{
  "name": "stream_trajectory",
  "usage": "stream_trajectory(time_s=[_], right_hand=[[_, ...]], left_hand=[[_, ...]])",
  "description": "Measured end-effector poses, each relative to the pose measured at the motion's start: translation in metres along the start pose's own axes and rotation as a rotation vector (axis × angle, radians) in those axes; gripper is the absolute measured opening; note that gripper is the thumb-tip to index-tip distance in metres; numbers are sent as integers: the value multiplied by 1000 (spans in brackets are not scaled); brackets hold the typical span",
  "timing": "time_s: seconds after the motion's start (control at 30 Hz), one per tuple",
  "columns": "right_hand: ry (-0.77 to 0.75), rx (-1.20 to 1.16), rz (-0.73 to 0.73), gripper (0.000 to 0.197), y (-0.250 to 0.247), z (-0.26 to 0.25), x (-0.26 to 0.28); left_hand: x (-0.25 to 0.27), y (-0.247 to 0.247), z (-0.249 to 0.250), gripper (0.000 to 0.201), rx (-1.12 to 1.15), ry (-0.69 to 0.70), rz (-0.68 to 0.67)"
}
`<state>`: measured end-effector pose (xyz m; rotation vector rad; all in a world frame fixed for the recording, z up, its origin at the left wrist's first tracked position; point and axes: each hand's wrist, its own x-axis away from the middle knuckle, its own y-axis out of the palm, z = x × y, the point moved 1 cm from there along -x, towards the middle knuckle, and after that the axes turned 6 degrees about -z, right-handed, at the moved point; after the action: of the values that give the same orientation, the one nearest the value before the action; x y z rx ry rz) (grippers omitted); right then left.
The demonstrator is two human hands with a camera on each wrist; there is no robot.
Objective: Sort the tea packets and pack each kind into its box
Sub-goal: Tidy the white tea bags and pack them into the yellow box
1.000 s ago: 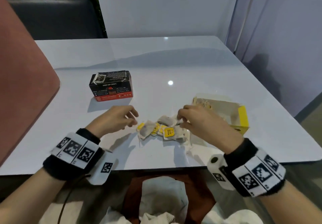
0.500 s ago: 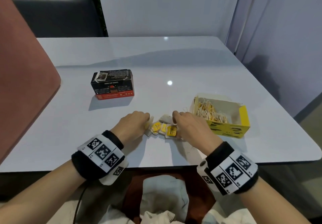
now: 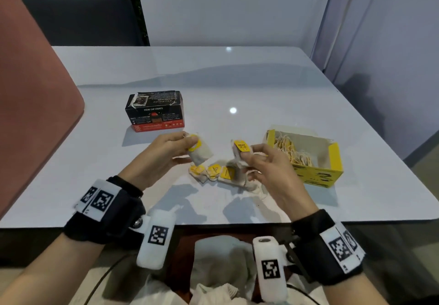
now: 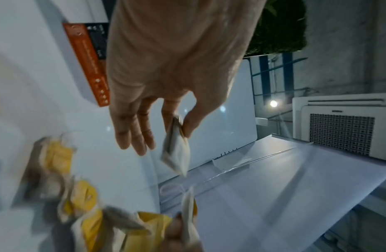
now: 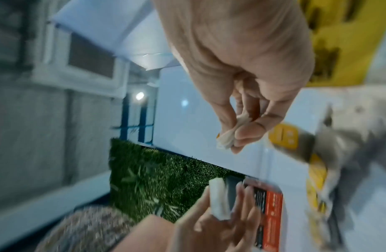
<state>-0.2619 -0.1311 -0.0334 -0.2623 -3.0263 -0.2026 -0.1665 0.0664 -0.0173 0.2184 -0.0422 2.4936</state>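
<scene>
My left hand [image 3: 175,146] pinches a white tea packet with a yellow tag [image 3: 199,151], lifted above the table; the left wrist view shows that packet [image 4: 177,150] between thumb and forefinger. My right hand [image 3: 256,159] pinches another yellow-tagged tea packet [image 3: 240,149], also raised; its packet [image 5: 229,134] shows in the right wrist view. Between and below the hands, several yellow-tagged packets [image 3: 215,173] lie in a small pile on the white table [image 3: 237,86]. An open yellow box [image 3: 308,159] holding several packets stands to the right. A closed black and red box [image 3: 155,111] stands at left.
A pink chair back [image 3: 31,105] rises at the table's left edge. A grey curtain [image 3: 380,43] hangs to the right, close to the table's corner. The table's near edge runs just in front of my wrists.
Both hands were down on the packet pile half a second ago; now each has lifted away with one packet pinched, the left moving left and the right moving right.
</scene>
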Motion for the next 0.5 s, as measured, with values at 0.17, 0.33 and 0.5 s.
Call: stream_trajectory(time_s=[0.17,0.33,0.5], right_hand=[[111,-302,-34,23,15,18,0],[75,-100,-41,43,22,13,1],[13,56,-97,45,27,6,0]], left_hand=[[4,29,-12,21,391,-119,79],[10,37,-16,33,528,-329,-53],[15,38,-17,41,308,-259,-130]])
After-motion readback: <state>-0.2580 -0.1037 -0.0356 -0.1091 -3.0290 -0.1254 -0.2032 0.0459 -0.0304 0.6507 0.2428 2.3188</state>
